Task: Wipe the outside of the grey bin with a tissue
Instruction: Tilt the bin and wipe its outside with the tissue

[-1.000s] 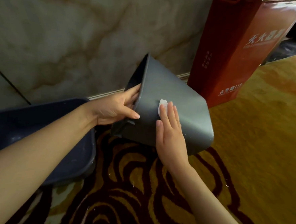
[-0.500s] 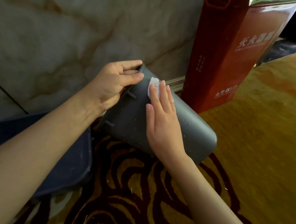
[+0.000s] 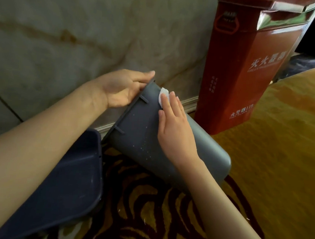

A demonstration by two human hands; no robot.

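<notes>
Two bare hands work a grey bin tipped on its side on a patterned carpet, its open rim up and to the left, its base low at right. At far left, a dark blue tray lies on the carpet beside the marble wall, partly under the left forearm. The left hand cups the bin's rim, palm toward the camera, its fingers laid together along the top edge and touching it; how far they curl inside cannot be seen. Two short ribs stick out below the rim, and pale specks dot the bin's side. The right hand lies flat on the bin's outer wall, fingers straight and close together, pressing a small white tissue against the plastic just beneath the rim; the tissue peeks out past the fingertips. To the right, a tall red box with white characters stands upright against the wall, near the bin but not touching it. Gold carpet fills the right edge.
</notes>
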